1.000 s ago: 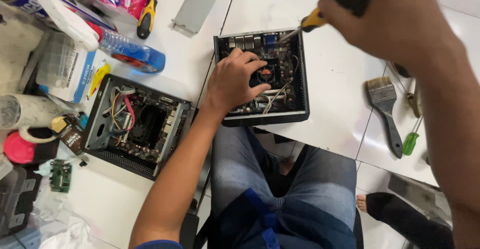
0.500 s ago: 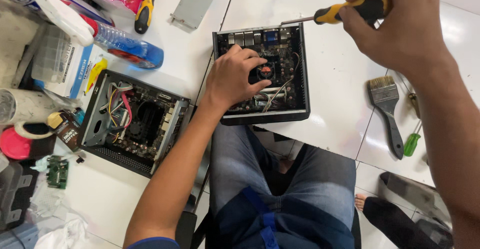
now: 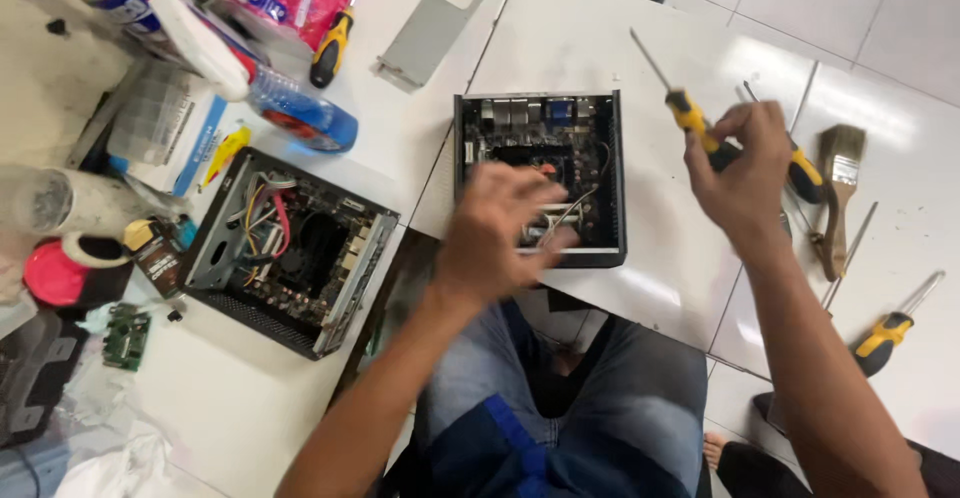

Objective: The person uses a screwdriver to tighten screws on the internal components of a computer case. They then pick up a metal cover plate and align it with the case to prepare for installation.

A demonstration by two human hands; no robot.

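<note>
Screwdriver [image 3: 690,118] with a yellow and black handle is gripped in the right hand [image 3: 745,173], right of centre in the frame, with the fingers closed round the handle and the thin shaft pointing up and to the left, clear of the case. An open small computer case [image 3: 540,173] is seen at centre on the white surface [image 3: 640,288], its board and loose wires exposed. The left hand [image 3: 495,233] is held over the lower part of that case, blurred, with the fingers loosely spread; whether anything is pinched cannot be told.

A second opened case [image 3: 290,248] lies at the left, a blue spray bottle [image 3: 295,113] above it, and a paintbrush [image 3: 838,183] at the right edge.

A wire could be snagged or tugged loose by the spread fingers, since the cables lie directly under them. The board could also be scratched if the raised tip were brought down carelessly.
</note>
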